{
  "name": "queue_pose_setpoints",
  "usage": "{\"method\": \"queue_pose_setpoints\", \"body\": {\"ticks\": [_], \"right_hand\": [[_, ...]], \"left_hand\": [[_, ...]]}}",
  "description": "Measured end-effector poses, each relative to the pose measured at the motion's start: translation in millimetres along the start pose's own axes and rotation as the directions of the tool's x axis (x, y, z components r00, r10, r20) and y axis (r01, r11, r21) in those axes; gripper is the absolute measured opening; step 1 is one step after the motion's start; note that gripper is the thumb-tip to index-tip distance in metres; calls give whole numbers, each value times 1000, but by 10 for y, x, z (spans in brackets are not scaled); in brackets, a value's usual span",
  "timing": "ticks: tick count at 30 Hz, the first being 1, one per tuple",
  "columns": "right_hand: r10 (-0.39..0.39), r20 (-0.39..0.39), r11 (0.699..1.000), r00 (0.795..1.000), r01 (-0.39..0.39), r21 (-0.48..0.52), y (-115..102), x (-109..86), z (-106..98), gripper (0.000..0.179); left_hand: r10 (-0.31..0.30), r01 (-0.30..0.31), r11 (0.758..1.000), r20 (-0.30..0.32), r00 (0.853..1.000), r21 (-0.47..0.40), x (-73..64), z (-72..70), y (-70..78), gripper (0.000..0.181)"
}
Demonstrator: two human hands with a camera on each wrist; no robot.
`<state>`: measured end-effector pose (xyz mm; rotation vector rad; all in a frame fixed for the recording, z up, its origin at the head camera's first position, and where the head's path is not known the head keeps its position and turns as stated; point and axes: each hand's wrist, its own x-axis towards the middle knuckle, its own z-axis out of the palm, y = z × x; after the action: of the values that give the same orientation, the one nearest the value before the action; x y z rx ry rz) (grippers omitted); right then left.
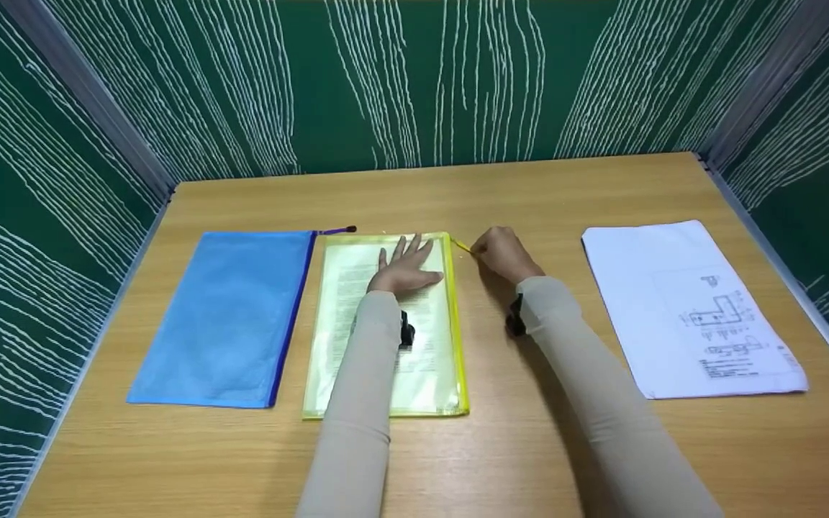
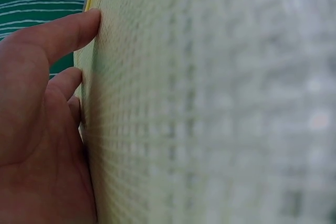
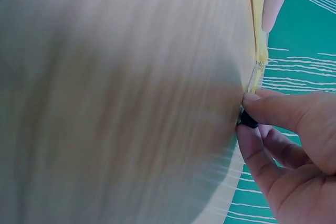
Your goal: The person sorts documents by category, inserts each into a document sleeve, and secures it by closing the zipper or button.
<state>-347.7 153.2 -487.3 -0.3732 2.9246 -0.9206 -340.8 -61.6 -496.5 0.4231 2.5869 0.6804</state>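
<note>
A yellow-edged clear mesh zip pouch (image 1: 335,345) with printed sheets inside lies on the table in front of me. My left hand (image 1: 406,275) rests on its upper part with fingers spread; in the left wrist view the fingertips (image 2: 93,19) touch the mesh. Off the pouch's top right corner runs a short yellow zip tail (image 1: 460,245). My right hand (image 1: 504,253) pinches this tail's end between thumb and finger. A small black end piece (image 3: 248,119) shows between those fingers in the right wrist view.
To the left lies a blue zip pouch (image 1: 220,316) with a purple zip edge and a black-ended tail. A stack of white paper (image 1: 645,309) with printed drawings lies to the right. Green panels with white lines (image 1: 429,86) border the wooden table (image 1: 529,446).
</note>
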Motion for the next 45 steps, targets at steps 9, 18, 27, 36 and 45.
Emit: {"method": "queue_pose_setpoints", "body": {"ticks": [9, 18, 27, 36, 45], "right_hand": [[-32, 4, 999, 999, 32, 5, 2, -23, 22, 18], [-66, 28, 997, 997, 67, -36, 7, -48, 20, 18], [-66, 52, 998, 996, 67, -11, 22, -83, -27, 18], [-119, 55, 993, 991, 120, -15, 27, -140, -53, 17], [-94, 82, 995, 992, 92, 25, 41, -184, -58, 17]], "left_hand": [[-2, 2, 1000, 20, 1000, -5, -5, -38, 3, 76], [0, 0, 1000, 37, 999, 11, 10, -16, 3, 77], [-8, 8, 1000, 27, 1000, -1, 19, -17, -9, 77], [-4, 3, 1000, 27, 1000, 6, 10, -14, 10, 77], [1, -1, 1000, 35, 999, 7, 15, -20, 11, 77]]}}
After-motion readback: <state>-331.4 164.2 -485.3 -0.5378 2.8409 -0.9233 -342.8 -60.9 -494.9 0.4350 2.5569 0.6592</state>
